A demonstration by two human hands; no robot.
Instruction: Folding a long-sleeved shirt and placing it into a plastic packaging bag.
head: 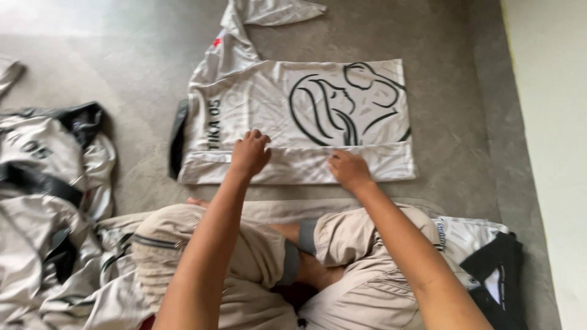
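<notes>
Person sits cross-legged on the grey carpet floor (140, 55), knees in beige shorts (361, 244) closest to the camera. Everything below is placed relative to the white jersey (293, 116) spread flat on the floor just in front of the knees.

Near side of the jersey: both arms reach fwd onto its near edge, where a strip of fabric is folded over into a long band. Left hand (249, 154) sits on that fold twd the collar end, fingers curled down, knuckles up, pressing or pinching the cloth; can't tell if the grip actually closes round any fabric. Right hand (348, 170) rests on the same fold, nearer the hem end, palm down, fingers loosely bent, flat on the cloth rather than grasping it.

Middle of the jersey: big black line drawing on the hem half, dark lettering nr the collar half, black collar trim at the left end.

Far side: one sleeve (269, 15) sticks out loose past the jersey's top left corner, lying away on the carpet.

Left of the jersey, well apart: a crumpled pile of similar white-and-black garments (49, 201). Right of the jersey and nearer, by the person's right knee: a small folded stack (483, 256), white on black. Pale wall (550, 122) runs along the far right.
</notes>
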